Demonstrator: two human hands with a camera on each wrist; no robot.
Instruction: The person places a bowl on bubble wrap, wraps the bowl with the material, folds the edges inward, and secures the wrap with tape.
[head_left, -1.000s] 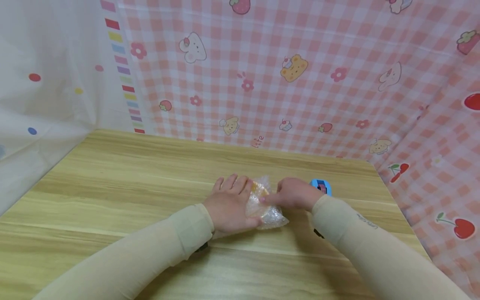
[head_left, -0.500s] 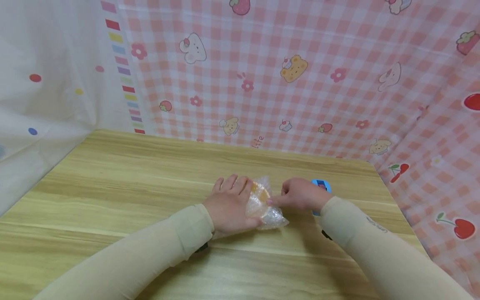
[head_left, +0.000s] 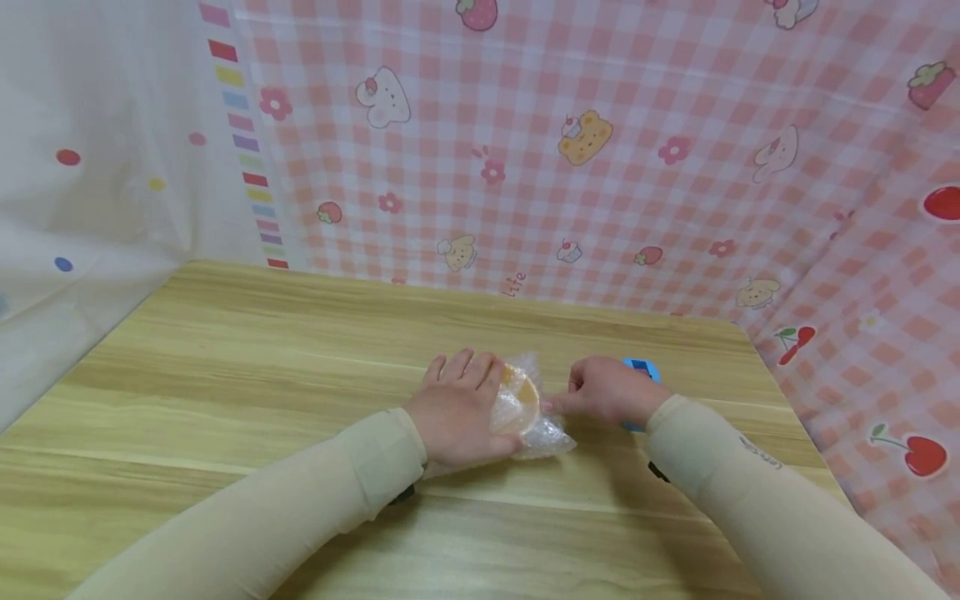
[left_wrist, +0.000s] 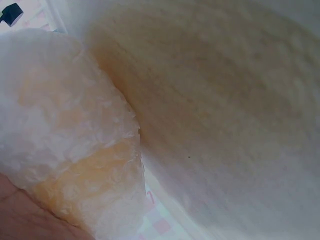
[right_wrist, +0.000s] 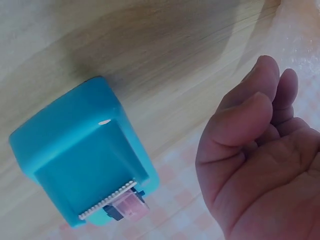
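A bubble-wrapped bundle (head_left: 519, 400) with something round and yellow-orange inside lies on the table. My left hand (head_left: 456, 417) rests flat over its left part, fingers spread and nearly straight. In the left wrist view the wrapped bundle (left_wrist: 75, 125) fills the left side, above a strip of palm. My right hand (head_left: 609, 390) is at the bundle's right edge, one digit pointing left with its tip right at the wrap. From the right wrist, that hand (right_wrist: 260, 145) shows curled fingers and the thumb near them, nothing visible between.
A blue tape dispenser (right_wrist: 85, 140) with a serrated cutter stands just right of the right hand, partly hidden by it in the head view. The wood-grain table (head_left: 247, 375) is bounded by a pink checked cloth (head_left: 450, 150) behind and at right.
My right hand has slid right, from on top of the wrap to its right edge. More of the yellow-orange shape shows. The left hand stays put.
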